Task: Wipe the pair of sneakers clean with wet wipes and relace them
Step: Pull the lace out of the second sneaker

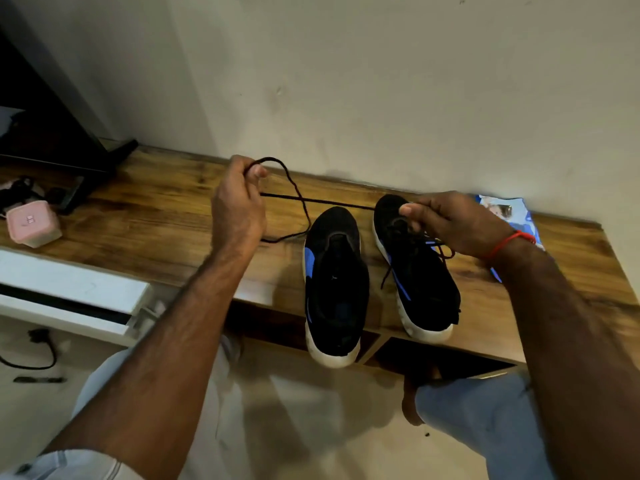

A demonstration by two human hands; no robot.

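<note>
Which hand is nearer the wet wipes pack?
Right. The right hand is just left of the wet wipes pack, above the right sneaker; the left hand is beyond both sneakers.

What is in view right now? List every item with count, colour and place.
black-and-blue white-soled sneakers: 2; left one unlaced, right one laced, on table front edge.
loose black shoelace: 1, stretched between both hands.
wooden table: 1, brown, against the wall.
blue-and-white wet wipes pack: 1, table right, behind the wrist.
pink plastic box: 1, table left.
black cable: 1, floor left.
left hand: grip on the shoelace.
right hand: grip pinches the shoelace; red thread at wrist.
</note>
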